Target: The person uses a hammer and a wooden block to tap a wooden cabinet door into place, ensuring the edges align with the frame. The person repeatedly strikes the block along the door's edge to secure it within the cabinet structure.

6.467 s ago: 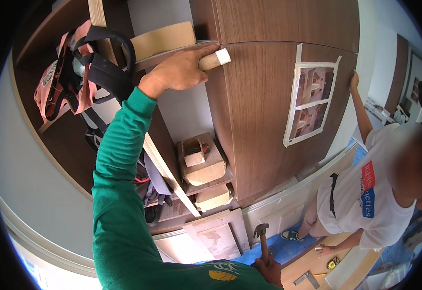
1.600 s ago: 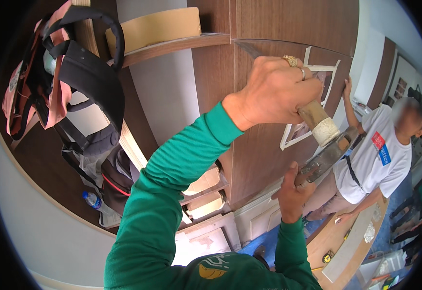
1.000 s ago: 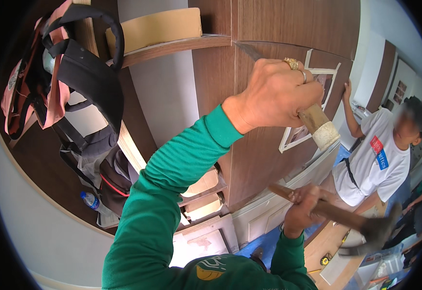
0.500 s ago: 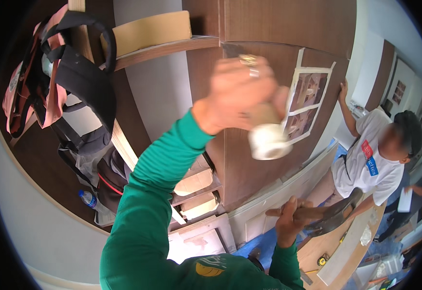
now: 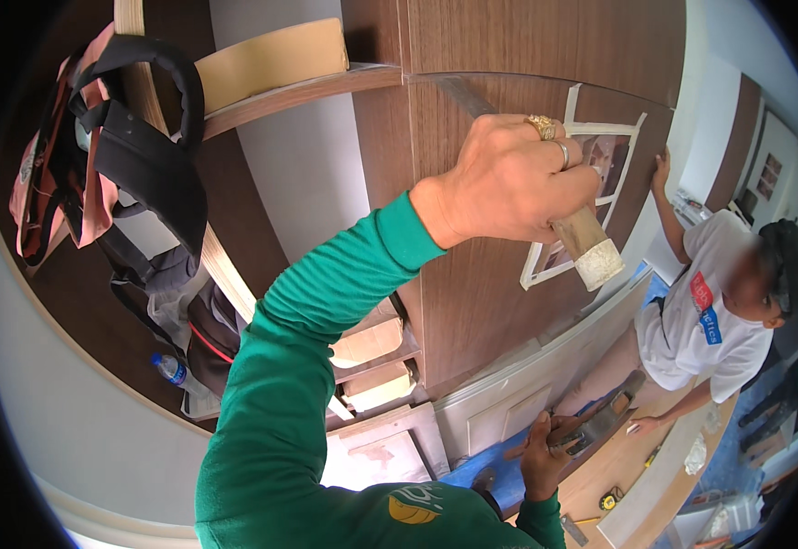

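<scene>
My left hand [image 5: 518, 178], with two rings on its fingers, is closed around a wood chisel [image 5: 582, 236] in front of the brown cabinet panel [image 5: 472, 302]. The handle's pale, battered end points down and right. Its flat grey blade reaches up and left to the seam under the upper panel; whether the tip touches, I cannot tell. Lower down, my right hand [image 5: 540, 457] grips a tool with a wooden handle and dark metal head [image 5: 600, 419]; its exact kind is unclear. The two tools are apart.
A co-worker in a white shirt [image 5: 701, 306] sits at right, one hand against the panel's edge. Tape frames a cutout [image 5: 605, 165] there. A backpack [image 5: 147, 165] hangs at left near a water bottle [image 5: 172, 371]. A tape measure [image 5: 610, 499] lies on the board.
My left hand has moved right with the chisel, whose handle now tilts down to the right. The tool in my right hand has turned and dropped slightly; the co-worker's lower hand shows now.
</scene>
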`<action>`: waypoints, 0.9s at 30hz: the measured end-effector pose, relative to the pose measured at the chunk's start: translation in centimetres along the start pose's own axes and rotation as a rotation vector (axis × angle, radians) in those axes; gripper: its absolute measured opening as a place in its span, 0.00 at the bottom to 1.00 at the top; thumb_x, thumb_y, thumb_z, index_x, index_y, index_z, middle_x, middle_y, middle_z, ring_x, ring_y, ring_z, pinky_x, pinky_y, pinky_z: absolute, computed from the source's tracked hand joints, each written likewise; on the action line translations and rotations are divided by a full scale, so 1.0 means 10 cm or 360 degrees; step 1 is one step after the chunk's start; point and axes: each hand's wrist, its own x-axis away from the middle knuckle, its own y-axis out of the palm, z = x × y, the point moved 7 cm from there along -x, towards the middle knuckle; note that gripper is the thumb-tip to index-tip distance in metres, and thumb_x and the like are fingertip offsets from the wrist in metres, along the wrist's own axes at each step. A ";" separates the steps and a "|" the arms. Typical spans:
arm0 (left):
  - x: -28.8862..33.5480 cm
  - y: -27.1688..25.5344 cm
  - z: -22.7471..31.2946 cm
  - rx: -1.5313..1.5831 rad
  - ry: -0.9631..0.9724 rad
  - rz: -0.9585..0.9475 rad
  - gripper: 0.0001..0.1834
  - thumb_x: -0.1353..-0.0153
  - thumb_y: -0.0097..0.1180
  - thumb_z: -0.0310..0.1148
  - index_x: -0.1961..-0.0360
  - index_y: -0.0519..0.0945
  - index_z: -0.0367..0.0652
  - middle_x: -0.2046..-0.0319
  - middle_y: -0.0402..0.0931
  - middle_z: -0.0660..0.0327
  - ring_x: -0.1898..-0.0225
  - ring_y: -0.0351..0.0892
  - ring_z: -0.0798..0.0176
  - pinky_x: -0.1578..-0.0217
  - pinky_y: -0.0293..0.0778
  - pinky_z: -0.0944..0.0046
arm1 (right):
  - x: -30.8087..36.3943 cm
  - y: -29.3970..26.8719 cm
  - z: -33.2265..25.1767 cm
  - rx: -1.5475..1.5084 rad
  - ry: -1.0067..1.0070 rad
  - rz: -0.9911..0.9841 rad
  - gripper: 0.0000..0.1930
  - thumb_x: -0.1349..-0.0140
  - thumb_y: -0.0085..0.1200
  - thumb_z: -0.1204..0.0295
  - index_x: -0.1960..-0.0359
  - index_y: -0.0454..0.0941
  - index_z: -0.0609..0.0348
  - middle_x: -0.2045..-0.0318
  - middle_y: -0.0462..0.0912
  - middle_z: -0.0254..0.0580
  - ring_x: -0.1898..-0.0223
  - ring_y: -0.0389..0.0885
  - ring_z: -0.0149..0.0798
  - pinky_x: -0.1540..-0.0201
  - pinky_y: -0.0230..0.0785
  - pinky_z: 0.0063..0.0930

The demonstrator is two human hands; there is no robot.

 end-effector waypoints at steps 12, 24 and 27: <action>0.00 0.04 -0.01 0.0021 -0.0022 0.0093 0.18 0.60 0.78 0.38 0.80 0.76 0.49 0.80 0.68 0.65 0.81 0.71 0.61 0.81 0.66 0.61 | -0.02 -0.01 -0.15 0.0139 -0.0024 -0.0107 0.14 0.21 0.60 0.69 0.59 0.65 0.59 0.75 0.71 0.37 0.82 0.74 0.29 0.81 0.71 0.26; 0.04 0.00 -0.04 0.0011 -0.0013 0.0065 0.19 0.60 0.79 0.41 0.78 0.78 0.48 0.77 0.72 0.65 0.80 0.72 0.60 0.81 0.67 0.60 | -0.26 0.29 -0.77 0.0081 -0.0267 -0.0105 0.12 0.21 0.60 0.70 0.62 0.72 0.61 0.76 0.81 0.42 0.74 0.83 0.32 0.67 0.76 0.26; 0.01 0.01 -0.02 0.0012 -0.0023 0.0089 0.19 0.61 0.79 0.42 0.78 0.78 0.48 0.76 0.73 0.65 0.79 0.73 0.60 0.80 0.67 0.60 | -0.50 0.45 -0.69 0.0213 -0.0463 -0.0063 0.12 0.22 0.60 0.72 0.63 0.72 0.60 0.76 0.82 0.40 0.73 0.84 0.32 0.66 0.76 0.27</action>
